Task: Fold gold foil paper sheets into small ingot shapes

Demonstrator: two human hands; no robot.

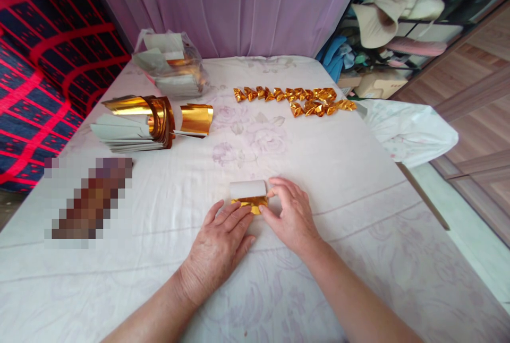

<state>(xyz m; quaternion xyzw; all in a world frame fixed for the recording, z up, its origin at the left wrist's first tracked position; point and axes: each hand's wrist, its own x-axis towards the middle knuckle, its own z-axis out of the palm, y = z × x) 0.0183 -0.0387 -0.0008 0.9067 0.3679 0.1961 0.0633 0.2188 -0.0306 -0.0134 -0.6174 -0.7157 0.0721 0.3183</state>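
Observation:
A small sheet of gold foil paper (247,194), white on its rolled-over back, lies on the table in front of me. My left hand (221,242) rests flat with its fingertips on the sheet's near gold edge. My right hand (290,215) pinches the sheet's right end with thumb and fingers. Both hands press the paper against the floral tablecloth (319,173).
A stack of curled gold sheets (139,122) and one loose sheet (196,119) lie at the left. A plastic bag of more paper (173,64) sits behind them. Several folded gold pieces (306,100) are lined up at the far right. A white cloth (410,130) hangs off the right edge.

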